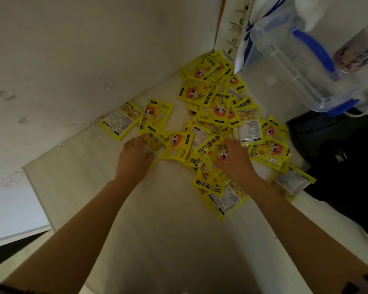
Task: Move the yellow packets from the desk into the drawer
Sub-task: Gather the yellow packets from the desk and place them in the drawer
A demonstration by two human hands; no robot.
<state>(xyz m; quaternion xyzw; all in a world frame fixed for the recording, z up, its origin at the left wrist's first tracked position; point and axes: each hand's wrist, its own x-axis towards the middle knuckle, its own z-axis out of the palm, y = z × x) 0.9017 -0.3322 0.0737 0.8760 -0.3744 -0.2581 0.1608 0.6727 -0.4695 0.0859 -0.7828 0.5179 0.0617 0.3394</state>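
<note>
Both bare forearms enter from 6 o'clock and reach over the pale cream desk top. Left hand lies at about 10 o'clock of frame centre, fingers bent over the edge of 1 packet; whether it pinches that packet, cannot tell. Right hand rests palm-down on the heap, fingers spread and relaxed, touching several packets.

Glossy yellow foil packets with an orange-haired cartoon figure lie loose and overlapping on the desk, from centre toward 1 o'clock, into the wall corner. 1 separate packet lies printed back up at 10 o'clock, against the wall.

Clear plastic lidded container with blue clasps stands at 2 o'clock; contents not discernible. No drawer in view.
</note>
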